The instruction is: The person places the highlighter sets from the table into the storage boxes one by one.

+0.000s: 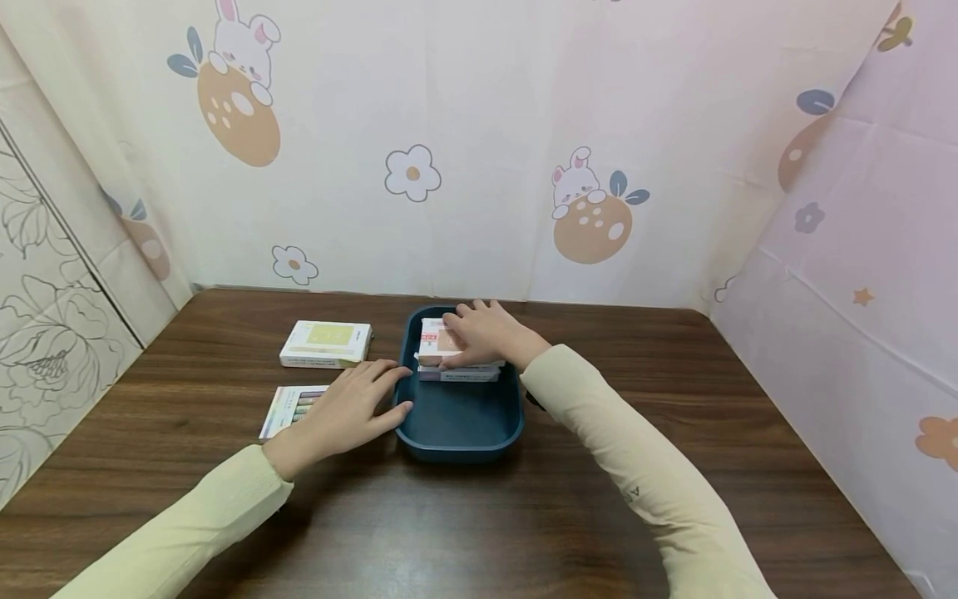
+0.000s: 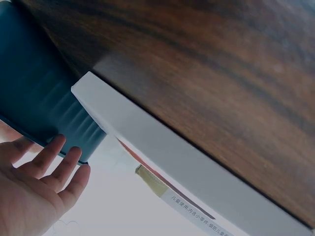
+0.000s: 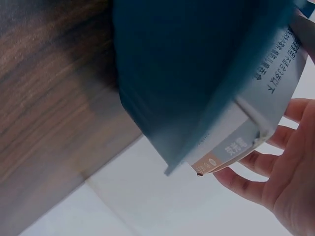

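A dark blue rectangular tray [image 1: 458, 426] stands on the table in the head view. Inside its far half, a white box with an orange-pink label [image 1: 431, 339] lies on top of another white box [image 1: 458, 375]. My right hand [image 1: 490, 333] grips the upper box from above, thumb at the near side and fingers over the far side. In the right wrist view, that printed box [image 3: 280, 73] projects above the tray wall beside the fingers. My left hand [image 1: 348, 412] rests at the tray's left rim with relaxed, spread fingers, its fingertips right at the edge.
Left of the tray lies a white box with a yellow-green label [image 1: 327, 344]. Nearer, a flat white pack with coloured sticks showing [image 1: 281, 409] is partly hidden under the left hand. A patterned curtain [image 1: 479, 233] hangs behind the brown wooden table [image 1: 599, 499].
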The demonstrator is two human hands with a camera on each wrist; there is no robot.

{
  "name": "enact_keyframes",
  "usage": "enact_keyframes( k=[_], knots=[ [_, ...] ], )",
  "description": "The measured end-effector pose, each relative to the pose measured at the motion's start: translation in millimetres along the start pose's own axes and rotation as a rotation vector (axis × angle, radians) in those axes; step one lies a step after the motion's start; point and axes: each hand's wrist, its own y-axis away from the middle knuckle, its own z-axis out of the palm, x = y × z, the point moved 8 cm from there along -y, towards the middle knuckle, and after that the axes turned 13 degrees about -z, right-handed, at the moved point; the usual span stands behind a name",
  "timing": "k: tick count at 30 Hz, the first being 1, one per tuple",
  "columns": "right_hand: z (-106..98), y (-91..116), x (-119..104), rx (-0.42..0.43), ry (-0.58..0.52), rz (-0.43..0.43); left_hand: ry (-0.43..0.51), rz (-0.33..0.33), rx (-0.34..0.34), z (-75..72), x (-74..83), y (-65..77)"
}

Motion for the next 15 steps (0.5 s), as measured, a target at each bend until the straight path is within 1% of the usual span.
enact_keyframes(
  k=[8,15],
  knots=[
    [15.9,-6.9,0.4,-0.031,-0.037,0.018,0.0,0.001,0.008,-1.1,0.1,0.6],
    [20.9,-9.4,2.9,-0.021,-0.042,0.029,0.003,-0.002,0.009,-0.5,-0.3,0.9]
  ],
)
